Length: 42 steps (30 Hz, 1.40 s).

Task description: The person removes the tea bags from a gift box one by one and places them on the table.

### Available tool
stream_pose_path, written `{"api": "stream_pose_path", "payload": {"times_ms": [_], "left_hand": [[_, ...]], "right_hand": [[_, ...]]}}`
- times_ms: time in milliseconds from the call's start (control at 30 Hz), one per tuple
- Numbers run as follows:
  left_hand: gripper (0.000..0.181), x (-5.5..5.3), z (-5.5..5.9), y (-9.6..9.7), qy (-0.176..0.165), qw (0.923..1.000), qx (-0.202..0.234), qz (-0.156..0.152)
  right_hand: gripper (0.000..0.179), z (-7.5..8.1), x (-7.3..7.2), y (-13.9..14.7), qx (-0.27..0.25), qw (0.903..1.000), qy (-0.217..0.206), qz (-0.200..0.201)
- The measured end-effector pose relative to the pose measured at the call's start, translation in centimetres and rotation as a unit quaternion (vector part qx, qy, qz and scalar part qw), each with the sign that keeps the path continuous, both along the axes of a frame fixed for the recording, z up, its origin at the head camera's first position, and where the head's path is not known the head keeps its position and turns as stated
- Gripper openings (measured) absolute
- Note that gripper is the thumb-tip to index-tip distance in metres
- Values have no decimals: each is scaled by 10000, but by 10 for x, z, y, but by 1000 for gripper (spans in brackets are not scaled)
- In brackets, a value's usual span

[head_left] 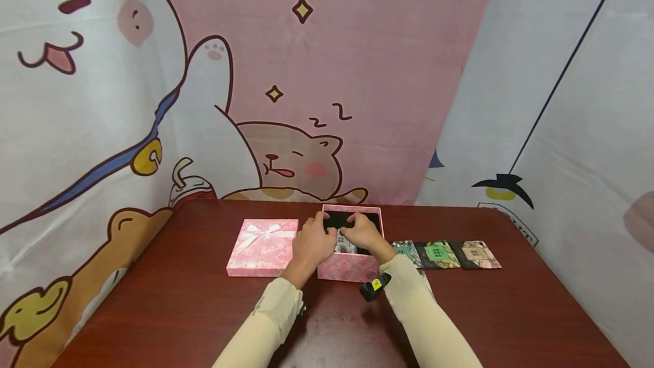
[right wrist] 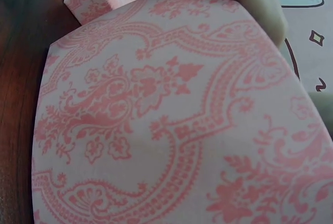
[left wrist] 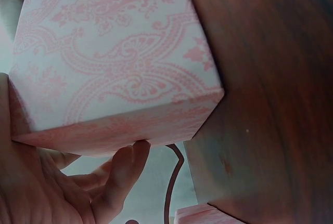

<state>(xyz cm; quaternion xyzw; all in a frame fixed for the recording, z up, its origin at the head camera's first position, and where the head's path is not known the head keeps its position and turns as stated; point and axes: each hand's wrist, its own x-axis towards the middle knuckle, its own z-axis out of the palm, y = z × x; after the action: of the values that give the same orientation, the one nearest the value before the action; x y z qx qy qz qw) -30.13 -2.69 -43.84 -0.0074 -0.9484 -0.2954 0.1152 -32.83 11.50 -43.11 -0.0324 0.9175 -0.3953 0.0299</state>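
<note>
An open pink patterned box [head_left: 349, 268] stands in the middle of the table, with black inside it. A small packet with a printed picture [head_left: 345, 244] lies in the box. My left hand [head_left: 313, 241] is over the box's left rim, its thumb close to the packet; in the left wrist view its fingers [left wrist: 120, 174] are bent beside the box's side wall. From the right, my right hand [head_left: 364, 233] reaches into the box, thumb near the packet and fingers curved. I cannot tell whether either hand grips the packet; my hands partly hide it.
The pink lid [head_left: 261, 249] with a white ribbon bow lies left of the box. Right of it, a teal-printed packet [head_left: 407, 250], a green one [head_left: 440, 253] and a beige one [head_left: 479, 254] lie in a row. Another pale item shows partly under my right sleeve [head_left: 416, 294].
</note>
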Motion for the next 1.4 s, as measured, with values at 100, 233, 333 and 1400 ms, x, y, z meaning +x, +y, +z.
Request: {"api": "stream_pose_path", "payload": {"times_ms": [100, 233, 333, 1400], "left_hand": [[35, 0, 1, 0, 31, 10000, -26, 32], [34, 0, 1, 0, 79, 9999, -52, 68], [34, 0, 2, -1, 79, 9999, -53, 93], [34, 1, 0, 0, 27, 10000, 11, 89]], "right_hand": [[46, 1, 0, 0, 52, 9998, 179, -47], [46, 1, -1, -1, -18, 9996, 274, -85], [43, 2, -2, -3, -205, 9996, 183, -19], [23, 23, 9, 18, -483, 9953, 758, 364]]}}
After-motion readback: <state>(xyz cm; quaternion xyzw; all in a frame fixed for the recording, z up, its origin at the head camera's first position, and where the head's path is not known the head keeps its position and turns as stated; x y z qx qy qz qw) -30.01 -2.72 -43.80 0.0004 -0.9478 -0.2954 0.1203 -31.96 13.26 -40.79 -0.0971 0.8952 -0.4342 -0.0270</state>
